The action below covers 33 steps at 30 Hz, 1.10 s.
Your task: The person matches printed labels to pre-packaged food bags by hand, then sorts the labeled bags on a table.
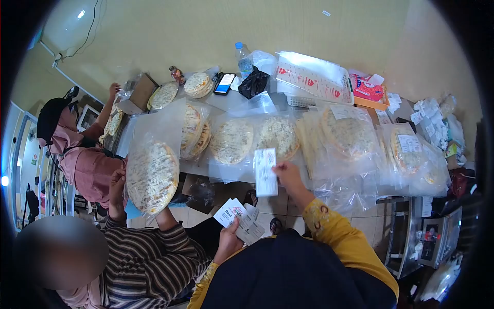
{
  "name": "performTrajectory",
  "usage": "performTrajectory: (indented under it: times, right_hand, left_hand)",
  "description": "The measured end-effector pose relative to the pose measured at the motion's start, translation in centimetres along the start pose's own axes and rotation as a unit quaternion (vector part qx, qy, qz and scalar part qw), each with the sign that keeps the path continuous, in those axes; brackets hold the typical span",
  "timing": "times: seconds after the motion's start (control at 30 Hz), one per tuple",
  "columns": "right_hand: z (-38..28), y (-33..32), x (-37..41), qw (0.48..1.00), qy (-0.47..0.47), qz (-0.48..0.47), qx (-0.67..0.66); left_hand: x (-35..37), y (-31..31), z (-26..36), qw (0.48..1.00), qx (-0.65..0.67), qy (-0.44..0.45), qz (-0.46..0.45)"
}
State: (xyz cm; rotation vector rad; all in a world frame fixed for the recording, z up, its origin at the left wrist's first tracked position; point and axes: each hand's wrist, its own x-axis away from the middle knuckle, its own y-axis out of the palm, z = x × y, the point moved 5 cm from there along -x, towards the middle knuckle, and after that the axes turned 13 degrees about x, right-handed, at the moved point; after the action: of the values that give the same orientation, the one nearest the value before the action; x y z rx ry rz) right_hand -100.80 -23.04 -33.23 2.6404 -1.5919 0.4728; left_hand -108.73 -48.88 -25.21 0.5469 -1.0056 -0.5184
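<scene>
Label (266,172), a white printed slip, stands upright in the air just off the near edge of the table (232,101); the right hand (289,174) has thumb and fingers clamped on its right edge; behind it lie two bagged flatbreads (231,141) (278,135) side by side along that edge. The left hand (226,239) sits lower and nearer the body, over the tiled floor, closed on a fan of more slips (239,219); the two hands are near each other but apart.

Right of the label, loose clear bags (342,188) spill over the near edge below the right wrist; further bagged rounds (347,131) (409,152), each with a white label on top, fill the right end. To the left a co-worker in a striped top (149,262) holds a bagged round (152,177) up on edge, just beside the table's near left corner; it hides part of that corner. Along the far edge stand a phone (224,83), a bottle (244,59), a black bag (253,83), a red-printed packet (311,77) and a pink pack (368,88); unbagged stacks (198,85) (163,95) and a cardboard box (140,92) sit at the far left, where a second person in pink (87,165) reaches in.
</scene>
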Motion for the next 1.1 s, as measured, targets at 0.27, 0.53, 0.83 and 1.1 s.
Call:
performTrajectory:
  times: [0.27, 0.53, 0.83, 1.1]
  right_hand:
    - [-3.4, -1.3, -10.0, 0.994, 0.06, 0.088, 0.041]
    - [-2.7, 1.1, -16.7, 0.991, 0.012, 0.032, 0.128]
    - [-5.7, 4.2, -15.8, 0.986, 0.091, -0.125, -0.065]
    - [-6.5, 10.9, -14.9, 0.981, 0.11, -0.153, -0.034]
  left_hand:
    - [0.0, -1.9, 0.3, 0.998, 0.013, -0.02, 0.055]
    - [-0.2, -2.7, 0.9, 0.995, -0.028, -0.019, 0.092]
    - [-1.0, -4.2, 1.3, 0.995, -0.043, -0.001, 0.093]
    - [-1.3, -2.9, 1.2, 0.993, -0.037, -0.007, 0.11]
